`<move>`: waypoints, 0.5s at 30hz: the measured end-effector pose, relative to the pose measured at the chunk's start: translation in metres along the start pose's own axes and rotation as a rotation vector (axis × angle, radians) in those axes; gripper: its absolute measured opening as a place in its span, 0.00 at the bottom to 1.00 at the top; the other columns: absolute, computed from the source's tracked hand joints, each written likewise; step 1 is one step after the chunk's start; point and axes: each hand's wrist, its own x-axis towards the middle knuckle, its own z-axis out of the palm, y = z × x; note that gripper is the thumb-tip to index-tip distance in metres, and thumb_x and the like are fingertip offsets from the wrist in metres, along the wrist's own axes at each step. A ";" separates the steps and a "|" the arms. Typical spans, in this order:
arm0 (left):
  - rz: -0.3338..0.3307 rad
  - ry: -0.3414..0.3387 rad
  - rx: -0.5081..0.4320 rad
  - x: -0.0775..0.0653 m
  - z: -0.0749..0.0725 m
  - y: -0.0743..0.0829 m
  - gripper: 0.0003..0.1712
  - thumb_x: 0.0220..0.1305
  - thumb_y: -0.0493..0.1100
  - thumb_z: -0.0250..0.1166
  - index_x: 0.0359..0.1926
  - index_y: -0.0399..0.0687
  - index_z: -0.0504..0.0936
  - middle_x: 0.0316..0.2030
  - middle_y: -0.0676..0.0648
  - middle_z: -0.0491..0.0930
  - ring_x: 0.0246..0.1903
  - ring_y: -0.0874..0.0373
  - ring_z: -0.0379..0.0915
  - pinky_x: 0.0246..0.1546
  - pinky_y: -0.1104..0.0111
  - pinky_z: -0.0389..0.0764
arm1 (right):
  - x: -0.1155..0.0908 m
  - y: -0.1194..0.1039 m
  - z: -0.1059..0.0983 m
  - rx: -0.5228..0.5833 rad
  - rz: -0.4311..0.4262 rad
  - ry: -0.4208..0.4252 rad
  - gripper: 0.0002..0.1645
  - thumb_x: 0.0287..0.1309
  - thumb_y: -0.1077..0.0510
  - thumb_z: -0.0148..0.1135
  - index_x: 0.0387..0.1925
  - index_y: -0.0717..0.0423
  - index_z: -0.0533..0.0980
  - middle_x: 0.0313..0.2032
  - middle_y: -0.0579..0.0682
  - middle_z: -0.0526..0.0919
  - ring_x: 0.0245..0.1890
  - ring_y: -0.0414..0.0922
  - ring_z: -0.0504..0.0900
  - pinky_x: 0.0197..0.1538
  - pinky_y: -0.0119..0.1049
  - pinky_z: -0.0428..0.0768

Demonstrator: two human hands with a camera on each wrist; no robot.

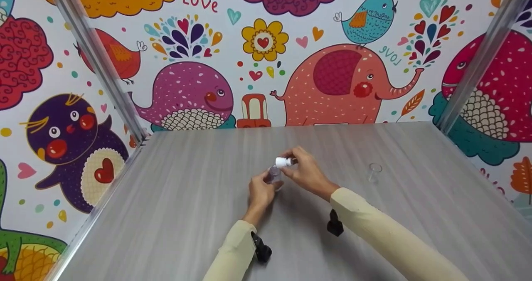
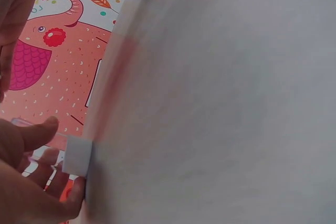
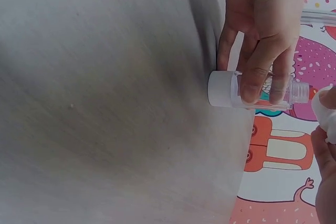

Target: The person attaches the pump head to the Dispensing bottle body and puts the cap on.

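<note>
Near the middle of the table, my left hand (image 1: 262,191) grips a small clear bottle (image 1: 274,175) standing upright. The right wrist view shows its white base (image 3: 220,88) against the table and its bare threaded neck (image 3: 300,92). From the left wrist, that white base (image 2: 77,156) sits below the left fingers. My right hand (image 1: 305,168) pinches a white bottle top (image 1: 284,161), tipped on its side just above the neck and apart from it. In the right wrist view, the right hand (image 3: 326,166) and the white top (image 3: 323,111) are partly cut off by the frame edge.
To the right of the hands, a small transparent cup-like piece (image 1: 375,173) with a round rim stands on the grey wood-grain table (image 1: 187,189). Walls with cartoon animals (image 1: 332,85) and metal posts (image 1: 95,60) close off the back and sides.
</note>
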 end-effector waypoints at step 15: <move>0.007 0.000 -0.030 0.001 0.000 -0.001 0.21 0.55 0.35 0.73 0.52 0.42 0.86 0.47 0.40 0.87 0.49 0.48 0.83 0.49 0.58 0.83 | 0.005 -0.001 0.000 0.020 0.030 -0.053 0.17 0.53 0.66 0.72 0.46 0.57 0.80 0.44 0.51 0.78 0.47 0.46 0.80 0.56 0.44 0.82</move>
